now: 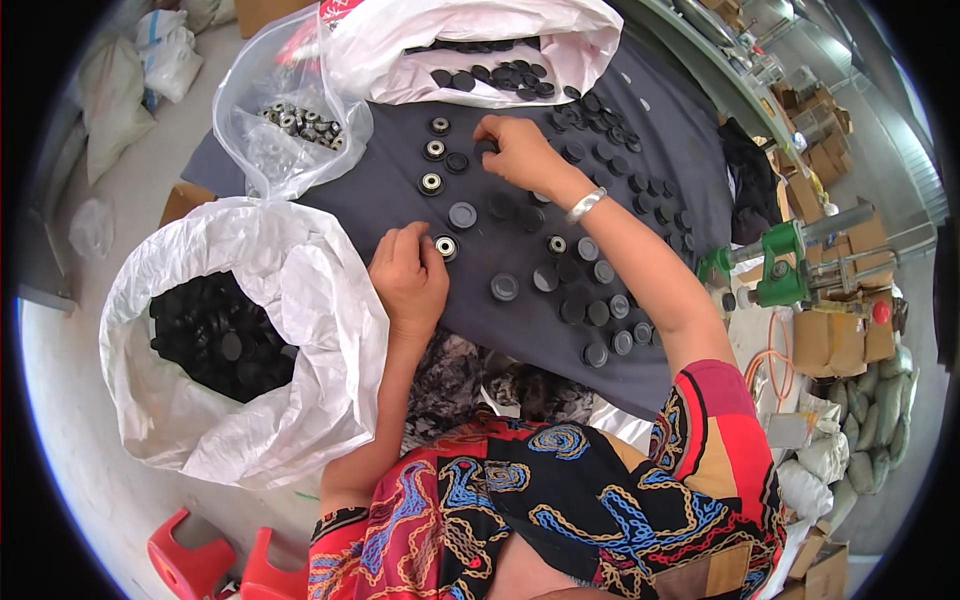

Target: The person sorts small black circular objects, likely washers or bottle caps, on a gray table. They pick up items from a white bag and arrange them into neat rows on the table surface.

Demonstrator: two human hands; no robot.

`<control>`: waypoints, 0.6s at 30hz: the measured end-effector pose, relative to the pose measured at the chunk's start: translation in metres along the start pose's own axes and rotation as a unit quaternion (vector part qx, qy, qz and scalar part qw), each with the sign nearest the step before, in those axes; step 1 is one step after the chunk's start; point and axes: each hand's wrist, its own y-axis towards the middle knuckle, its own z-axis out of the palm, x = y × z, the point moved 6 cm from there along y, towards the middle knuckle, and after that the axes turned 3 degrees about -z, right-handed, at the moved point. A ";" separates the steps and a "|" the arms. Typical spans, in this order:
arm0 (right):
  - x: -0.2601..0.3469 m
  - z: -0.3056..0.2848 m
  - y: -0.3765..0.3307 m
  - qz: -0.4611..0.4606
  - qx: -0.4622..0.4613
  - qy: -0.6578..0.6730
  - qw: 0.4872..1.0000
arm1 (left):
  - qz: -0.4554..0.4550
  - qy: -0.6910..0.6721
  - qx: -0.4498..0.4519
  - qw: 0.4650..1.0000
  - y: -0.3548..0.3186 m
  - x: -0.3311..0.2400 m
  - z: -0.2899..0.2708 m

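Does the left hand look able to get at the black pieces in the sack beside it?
Likely yes: the left hand is right beside the sack, whose mouth gapes open, leaving the black pieces uncovered; only its raised rim stands between.

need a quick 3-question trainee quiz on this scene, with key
1. What does the right hand pinch?
2. True or false: the clear bag holds shiny metal pieces.
3. Which arm wears the silver bangle? a) left b) right c) both

Key:
1. A dark round piece.
2. True.
3. b
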 end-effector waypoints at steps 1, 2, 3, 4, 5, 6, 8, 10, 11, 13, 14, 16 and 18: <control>-0.005 0.000 -0.004 0.035 0.006 0.044 0.998 | 0.005 0.000 0.000 1.000 0.002 -0.001 0.000; -0.009 0.001 -0.007 0.070 0.013 0.089 0.994 | 0.011 0.000 0.000 1.000 0.002 -0.002 0.000; -0.012 0.004 -0.008 0.065 0.014 0.089 0.994 | 0.011 -0.001 -0.002 1.000 0.002 -0.003 -0.001; -0.014 0.007 -0.004 0.058 0.013 0.089 0.994 | 0.014 -0.001 -0.005 1.000 0.003 -0.003 0.000; -0.015 0.008 -0.002 0.051 0.013 0.089 0.995 | 0.016 -0.001 -0.009 1.000 0.004 -0.004 0.000; -0.017 0.009 -0.002 0.041 0.014 0.053 0.998 | 0.014 -0.003 -0.008 1.000 0.004 -0.004 0.001; -0.009 0.010 0.003 0.015 0.020 -0.017 1.000 | 0.009 -0.001 -0.007 1.000 0.004 -0.002 0.002; -0.002 0.008 -0.001 -0.003 0.042 -0.065 0.997 | 0.005 0.008 0.001 1.000 0.003 -0.002 0.002; 0.001 0.009 -0.002 -0.012 0.053 -0.089 0.995 | 0.003 0.012 0.005 1.000 0.003 -0.002 0.002; 0.001 0.010 0.001 -0.047 0.046 -0.104 0.992 | 0.001 0.010 0.005 1.000 0.004 -0.002 0.000; 0.000 0.011 0.000 -0.062 0.042 -0.111 0.991 | 0.001 0.006 0.008 1.000 0.004 -0.003 0.000; 0.004 0.011 0.000 -0.083 0.056 -0.158 0.982 | 0.010 -0.004 -0.005 1.000 0.005 -0.005 0.000; 0.009 0.001 -0.007 -0.093 0.043 -0.182 0.978 | 0.011 -0.012 -0.008 1.000 0.003 -0.006 0.001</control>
